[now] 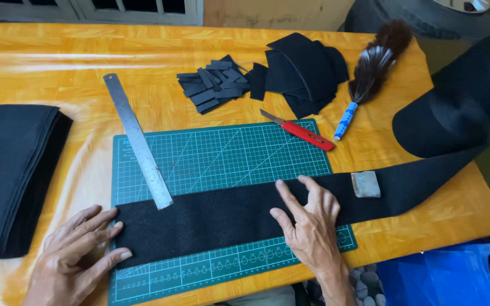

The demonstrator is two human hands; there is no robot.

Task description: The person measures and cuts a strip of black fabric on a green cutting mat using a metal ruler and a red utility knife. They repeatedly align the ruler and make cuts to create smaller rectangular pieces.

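A long strip of black felt (216, 218) lies flat across the green cutting mat (228, 153), unrolled from a big black roll (460, 107) at the right. My left hand (77, 255) rests spread at the strip's left end, fingertips touching its edge. My right hand (310, 218) presses down on the strip's middle with fingers apart. Neither hand grips anything. A steel ruler (137, 141) lies slantwise over the mat's left side, its lower end on the felt. A grey chalk block (366, 184) sits on the strip to the right.
A red utility knife (304, 134) lies at the mat's upper right. Beyond it are cut black pieces (299, 71), small black strips (214, 85) and a feather duster (367, 73). Stacked black felt (9, 175) lies at left. A blue bag (449, 275) sits below the table edge.
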